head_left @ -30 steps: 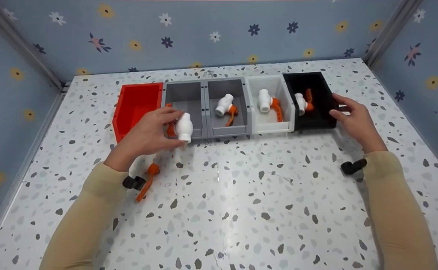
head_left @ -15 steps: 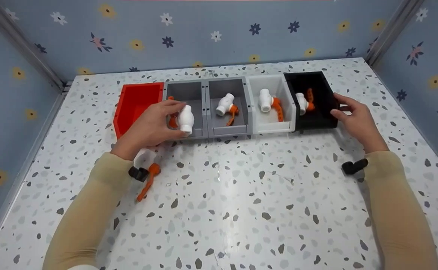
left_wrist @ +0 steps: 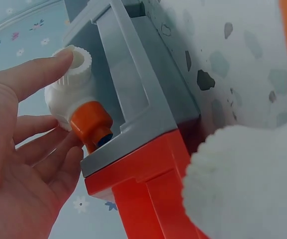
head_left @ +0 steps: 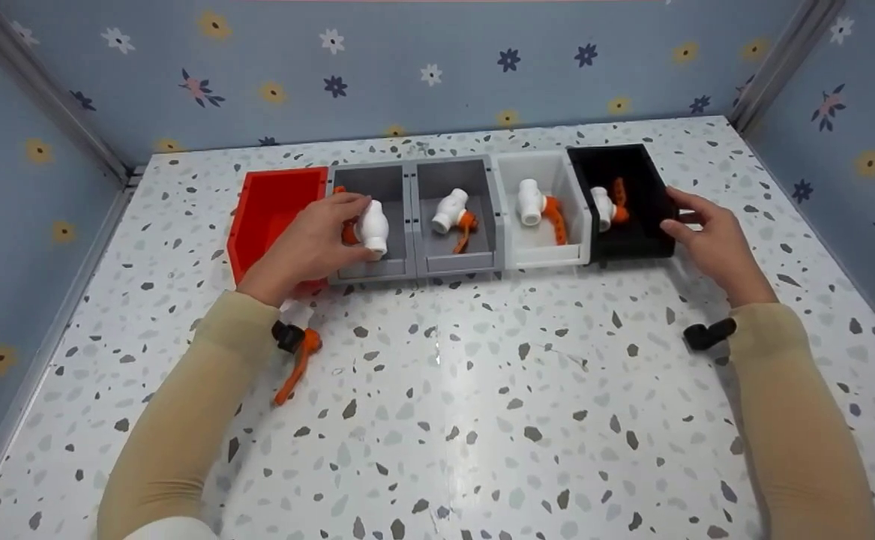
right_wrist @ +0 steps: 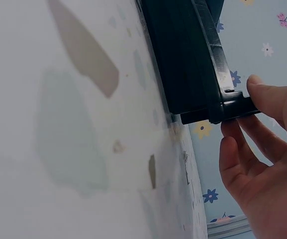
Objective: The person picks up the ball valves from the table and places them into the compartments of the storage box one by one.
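Observation:
My left hand pinches a white ball valve with an orange handle. It holds the valve at the left grey bin, above its front part; the left wrist view shows the white body between thumb and fingers, beside the bin's wall. With thumb and fingers my right hand grips the right rim of the black bin, as the right wrist view also shows. Another ball valve lies on the table by my left wrist, its white body partly hidden.
The bins stand side by side in a row. A red bin is at the left end. The second grey bin, the white bin and the black bin each hold one white-and-orange valve. Flowered walls enclose the speckled table.
My left hand has moved away from me and slightly right, bringing the valve from the grey bin's front edge over its inside. My right hand stays on the black bin.

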{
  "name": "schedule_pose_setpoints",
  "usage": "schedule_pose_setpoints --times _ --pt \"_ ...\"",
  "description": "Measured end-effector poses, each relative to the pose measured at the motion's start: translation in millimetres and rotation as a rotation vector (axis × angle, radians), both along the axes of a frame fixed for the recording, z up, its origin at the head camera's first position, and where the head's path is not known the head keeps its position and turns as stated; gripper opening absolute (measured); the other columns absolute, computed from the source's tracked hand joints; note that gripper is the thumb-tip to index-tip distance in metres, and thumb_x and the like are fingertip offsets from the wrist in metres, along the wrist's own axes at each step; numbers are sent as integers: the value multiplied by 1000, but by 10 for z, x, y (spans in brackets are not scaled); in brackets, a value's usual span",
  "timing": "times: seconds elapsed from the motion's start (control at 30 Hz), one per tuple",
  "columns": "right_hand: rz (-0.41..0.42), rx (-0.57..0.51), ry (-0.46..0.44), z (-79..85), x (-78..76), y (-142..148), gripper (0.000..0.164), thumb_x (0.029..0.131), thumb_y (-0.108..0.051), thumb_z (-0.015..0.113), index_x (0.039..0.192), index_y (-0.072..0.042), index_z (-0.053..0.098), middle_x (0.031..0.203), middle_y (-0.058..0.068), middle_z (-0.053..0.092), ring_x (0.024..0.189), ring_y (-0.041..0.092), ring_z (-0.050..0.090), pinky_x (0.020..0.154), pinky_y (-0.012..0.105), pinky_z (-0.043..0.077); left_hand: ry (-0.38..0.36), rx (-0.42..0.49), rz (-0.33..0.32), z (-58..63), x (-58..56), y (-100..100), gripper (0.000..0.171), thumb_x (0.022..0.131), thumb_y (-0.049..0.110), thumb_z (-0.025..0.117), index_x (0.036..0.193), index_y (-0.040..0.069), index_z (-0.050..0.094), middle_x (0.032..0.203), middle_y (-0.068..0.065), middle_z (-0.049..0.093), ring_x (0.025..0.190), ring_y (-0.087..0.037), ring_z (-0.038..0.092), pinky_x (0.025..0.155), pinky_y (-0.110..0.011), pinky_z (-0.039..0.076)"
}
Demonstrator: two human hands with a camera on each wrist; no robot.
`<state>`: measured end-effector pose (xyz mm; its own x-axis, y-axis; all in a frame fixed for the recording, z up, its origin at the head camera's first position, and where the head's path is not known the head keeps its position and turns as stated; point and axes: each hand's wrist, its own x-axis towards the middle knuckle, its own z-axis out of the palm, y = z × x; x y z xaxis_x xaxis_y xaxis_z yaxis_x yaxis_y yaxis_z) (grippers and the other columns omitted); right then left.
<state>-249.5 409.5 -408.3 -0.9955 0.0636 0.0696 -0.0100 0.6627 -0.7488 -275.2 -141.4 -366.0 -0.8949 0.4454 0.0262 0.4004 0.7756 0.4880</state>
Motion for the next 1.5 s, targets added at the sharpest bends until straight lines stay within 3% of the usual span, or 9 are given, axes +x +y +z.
schedule_pose_setpoints --times 0.3,0.6,0.97,1.23,1.5 --pt "4 -4 9 2 22 0 57 98 -32 62 152 -28 43 144 14 49 121 30 50 78 20 43 -10 -48 -15 -35 -151 31 78 86 26 80 152 8 42 151 -12 43 130 -29 45 101 -44 48" --pt "14 3 9 -5 12 10 59 99 -34 61 153 -27 42 143 15 49 121 29 50 77 21 42 25 -105 -46 -88 -212 112 78 86 27 80 152 8 43 151 -11 44 130 -29 46 103 -45 46" --pt "0 6 11 -10 -1 24 57 98 -32 63 152 -27 44 141 15 50 119 28 51 77 21 43 44 -131 -124 -195 -323 204 74 87 31 78 149 7 46 147 -10 49 115 -25 54 99 -43 49" --pt "-2 10 -1 -8 6 21 58 99 -33 62 153 -28 43 143 15 49 121 29 50 79 23 42 19 -172 -120 -213 -344 219 71 89 29 76 150 10 45 146 -9 50 102 -24 55 91 -42 53" --pt "13 6 22 -24 5 24 58 99 -33 62 153 -27 43 142 14 49 121 29 50 77 20 42 86 -236 -135 -237 -357 224 67 89 28 74 149 12 48 135 -8 58 98 -25 56 88 -43 52"
